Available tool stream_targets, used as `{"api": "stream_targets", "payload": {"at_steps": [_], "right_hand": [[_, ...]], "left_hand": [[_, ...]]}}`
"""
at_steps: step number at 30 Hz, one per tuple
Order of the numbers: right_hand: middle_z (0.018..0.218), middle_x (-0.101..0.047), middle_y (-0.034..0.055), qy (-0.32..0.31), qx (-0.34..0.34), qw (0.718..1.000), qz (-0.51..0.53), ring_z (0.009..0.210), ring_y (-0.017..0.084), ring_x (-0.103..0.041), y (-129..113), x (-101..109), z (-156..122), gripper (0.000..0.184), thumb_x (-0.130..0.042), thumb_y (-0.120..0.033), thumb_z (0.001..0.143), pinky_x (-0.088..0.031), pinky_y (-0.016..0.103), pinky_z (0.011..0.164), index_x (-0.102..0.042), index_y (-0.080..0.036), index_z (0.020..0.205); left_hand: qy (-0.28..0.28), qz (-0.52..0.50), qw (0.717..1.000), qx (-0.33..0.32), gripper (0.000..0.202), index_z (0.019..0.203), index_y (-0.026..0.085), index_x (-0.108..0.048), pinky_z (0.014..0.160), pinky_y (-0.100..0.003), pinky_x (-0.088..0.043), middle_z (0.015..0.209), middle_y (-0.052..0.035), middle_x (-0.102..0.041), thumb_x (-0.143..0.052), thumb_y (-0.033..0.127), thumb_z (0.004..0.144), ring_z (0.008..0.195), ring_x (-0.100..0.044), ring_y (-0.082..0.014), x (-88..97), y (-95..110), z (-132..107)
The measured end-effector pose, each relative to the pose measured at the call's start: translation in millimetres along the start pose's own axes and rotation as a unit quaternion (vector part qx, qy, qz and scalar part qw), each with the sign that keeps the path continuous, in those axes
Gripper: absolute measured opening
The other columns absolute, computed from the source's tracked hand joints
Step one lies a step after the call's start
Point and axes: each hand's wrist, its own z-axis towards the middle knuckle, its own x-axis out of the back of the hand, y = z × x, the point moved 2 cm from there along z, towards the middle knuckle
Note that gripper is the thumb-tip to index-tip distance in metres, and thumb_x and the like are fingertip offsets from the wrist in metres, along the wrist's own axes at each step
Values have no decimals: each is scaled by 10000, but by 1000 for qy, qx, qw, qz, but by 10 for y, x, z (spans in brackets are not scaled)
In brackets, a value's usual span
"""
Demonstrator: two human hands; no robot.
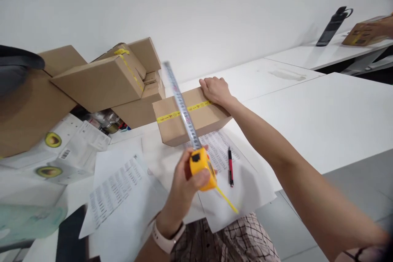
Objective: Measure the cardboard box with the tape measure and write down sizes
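My left hand point(181, 186) is closed around a yellow tape measure point(202, 170), its thumb across the case. The metal blade point(181, 104) sticks out up and to the left, passing in front of a long cardboard box point(207, 118); whether it touches the box I cannot tell. A yellow strap hangs from the case. My right hand point(216, 90) grips the box's far right end, fingers curled over the edge. Yellow printed tape runs along the top of this box. Below it, printed sheets point(219, 151) lie on the white table, with a red and black pen point(230, 168) on them.
Several cardboard boxes point(98, 80) are piled at the left against the wall. White cartons with avocado pictures point(73, 147) stand nearer. Another printed sheet point(118, 188) lies left of my hand. At the far right are a dark bottle point(331, 28) and another person's hand point(382, 26) on a box point(362, 35).
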Motion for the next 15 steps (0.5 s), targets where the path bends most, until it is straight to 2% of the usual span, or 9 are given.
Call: {"api": "stream_targets", "payload": {"at_steps": [2,4,8,10,13,15], "right_hand": [[1039,-725,150,3,14,1000,1,979,318,-622,12,13,-31,521,-159,-359,1064,-392,473,902,-652,-192,1039],[1040,-727,152,6,14,1000,8,994,329,-618,22,27,-48,573,-140,-419,1063,-396,496,910,-666,-195,1027],[1021,-722,172,15,-3,999,37,1028,339,-615,13,35,-37,675,-134,-538,1047,-393,519,951,-686,-172,918],[985,-719,179,18,-11,998,51,1018,342,-622,1,35,-19,691,-156,-573,1036,-388,527,964,-687,-163,867],[914,-713,177,14,-19,998,62,981,344,-632,-11,29,13,653,-215,-566,1027,-384,540,965,-687,-157,838],[894,-710,172,10,-26,998,63,973,342,-633,-11,21,36,611,-257,-551,1020,-381,544,971,-685,-154,838]], "left_hand": [[-29,-42,997,60,550,1159,215,-570,718,-353,-611,1149,-94,-670,-824,465,740,786,-711,-207,-171,-179,-53],[-30,-68,994,84,559,1142,212,-568,746,-354,-610,1131,-84,-667,-840,469,726,805,-713,-209,-286,-281,-77],[-13,-83,990,109,549,1104,216,-579,829,-372,-608,1210,-82,-635,-868,451,702,873,-695,-200,-424,-383,-128],[-11,-85,990,110,549,1086,206,-596,873,-391,-601,1158,-77,-632,-879,456,687,898,-670,-198,-480,-429,-164],[-24,-82,990,116,574,1101,202,-599,868,-380,-590,1063,-59,-623,-881,475,682,864,-638,-178,-543,-516,-210],[-31,-75,989,124,597,1145,209,-584,844,-350,-577,1066,-56,-622,-874,478,697,846,-627,-162,-562,-577,-225]]}}
